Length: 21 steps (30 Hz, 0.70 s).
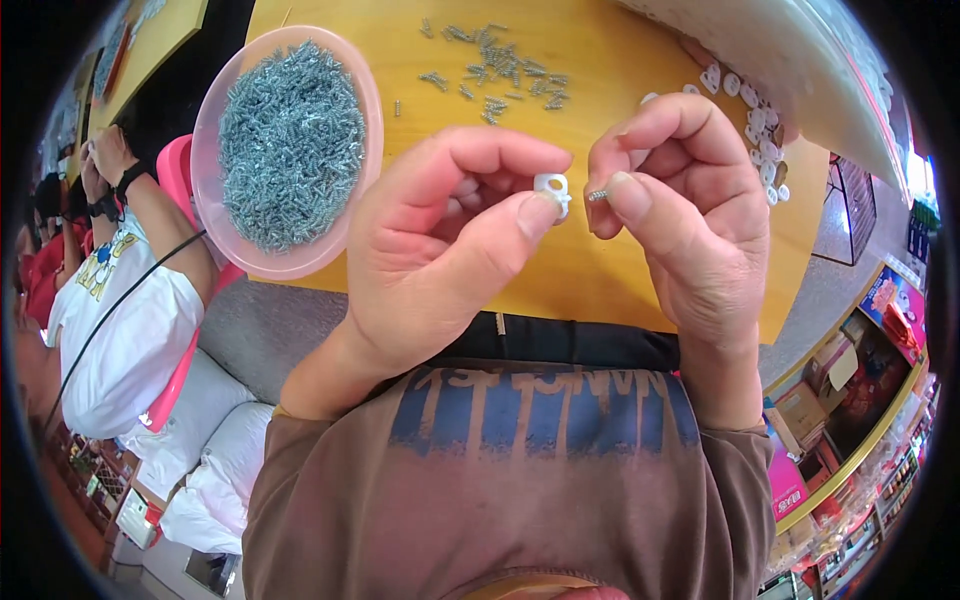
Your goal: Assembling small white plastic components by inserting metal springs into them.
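Observation:
Between its thumb and index finger, my left hand pinches a small white plastic piece with a round hole. Facing it across a narrow gap, my right hand grips a small metal screw by one end, its threaded part pointing left toward the white piece. The two parts are apart. Beyond my hands, several loose screws lie scattered on the yellow table. Small white plastic pieces sit along the table's right side, behind my right hand.
A pink basin heaped with screws stands left of my left hand. A large whitish plastic bag covers the far right corner. At left a co-worker sits by a pink chair; white sacks lie below.

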Each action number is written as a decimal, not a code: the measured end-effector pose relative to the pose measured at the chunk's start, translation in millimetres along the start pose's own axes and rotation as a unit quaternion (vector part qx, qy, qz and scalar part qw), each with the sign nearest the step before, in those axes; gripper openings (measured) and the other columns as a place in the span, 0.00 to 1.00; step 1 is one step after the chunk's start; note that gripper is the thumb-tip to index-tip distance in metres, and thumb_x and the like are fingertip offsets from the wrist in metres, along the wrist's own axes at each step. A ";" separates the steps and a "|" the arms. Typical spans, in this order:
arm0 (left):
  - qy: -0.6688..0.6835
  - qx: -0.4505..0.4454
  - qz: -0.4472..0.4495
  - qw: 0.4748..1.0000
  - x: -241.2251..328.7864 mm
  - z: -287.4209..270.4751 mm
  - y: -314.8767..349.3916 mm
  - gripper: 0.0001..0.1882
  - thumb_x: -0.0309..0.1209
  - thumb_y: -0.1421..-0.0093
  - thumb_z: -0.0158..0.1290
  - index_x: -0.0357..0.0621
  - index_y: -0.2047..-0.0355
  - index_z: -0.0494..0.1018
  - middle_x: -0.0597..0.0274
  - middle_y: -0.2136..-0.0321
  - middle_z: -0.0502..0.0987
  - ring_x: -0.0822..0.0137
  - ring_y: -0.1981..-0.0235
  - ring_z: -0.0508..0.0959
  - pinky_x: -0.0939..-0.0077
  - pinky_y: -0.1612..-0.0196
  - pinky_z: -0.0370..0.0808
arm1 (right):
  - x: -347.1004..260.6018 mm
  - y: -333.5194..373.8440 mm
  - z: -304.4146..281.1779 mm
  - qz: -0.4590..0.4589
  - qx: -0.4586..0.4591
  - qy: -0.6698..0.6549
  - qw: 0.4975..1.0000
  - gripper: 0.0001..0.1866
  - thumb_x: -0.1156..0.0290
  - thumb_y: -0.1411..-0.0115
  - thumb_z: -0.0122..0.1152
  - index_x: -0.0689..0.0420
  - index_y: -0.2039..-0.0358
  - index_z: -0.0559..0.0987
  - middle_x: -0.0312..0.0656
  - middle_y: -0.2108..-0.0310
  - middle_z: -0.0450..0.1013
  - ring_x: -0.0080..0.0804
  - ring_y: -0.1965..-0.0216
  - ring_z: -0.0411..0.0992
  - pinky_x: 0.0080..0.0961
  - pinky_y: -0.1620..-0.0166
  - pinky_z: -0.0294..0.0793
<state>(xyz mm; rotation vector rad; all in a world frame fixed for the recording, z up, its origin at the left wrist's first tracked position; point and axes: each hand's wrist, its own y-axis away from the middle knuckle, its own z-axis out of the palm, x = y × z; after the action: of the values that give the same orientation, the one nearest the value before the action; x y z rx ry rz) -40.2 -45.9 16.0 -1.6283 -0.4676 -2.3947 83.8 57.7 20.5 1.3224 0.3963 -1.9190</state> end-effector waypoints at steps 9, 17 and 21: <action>-0.058 -0.016 0.022 0.998 3.0 16.0 -1.6 0.10 0.19 0.50 0.47 0.34 0.65 0.67 0.67 0.74 0.68 0.81 0.72 0.66 0.90 0.68 0.63 | -0.5 7.4 -4.3 -0.021 -0.001 -0.011 1.000 0.10 0.78 0.52 0.53 0.60 0.68 0.65 0.39 0.76 0.66 0.19 0.76 0.63 0.12 0.72 0.64; -0.064 -0.015 0.041 0.997 0.4 15.7 -1.0 0.10 0.19 0.50 0.48 0.34 0.65 0.67 0.67 0.73 0.68 0.81 0.73 0.66 0.90 0.68 0.63 | -1.8 8.1 -6.7 -0.019 -0.001 -0.003 1.000 0.10 0.79 0.52 0.52 0.60 0.68 0.65 0.38 0.75 0.66 0.18 0.76 0.63 0.11 0.72 0.64; -0.064 -0.008 0.028 0.997 -0.4 15.1 -0.6 0.10 0.19 0.50 0.48 0.34 0.65 0.67 0.67 0.73 0.68 0.81 0.73 0.66 0.90 0.69 0.64 | -1.7 8.1 -5.6 -0.024 0.001 0.024 0.999 0.09 0.80 0.51 0.52 0.61 0.68 0.65 0.38 0.75 0.66 0.18 0.75 0.64 0.11 0.71 0.64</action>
<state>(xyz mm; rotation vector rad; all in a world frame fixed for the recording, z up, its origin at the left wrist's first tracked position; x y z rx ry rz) -27.3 -39.8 20.7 -1.7855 -0.4178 -2.2690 93.8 56.5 21.0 1.3729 0.4538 -1.9295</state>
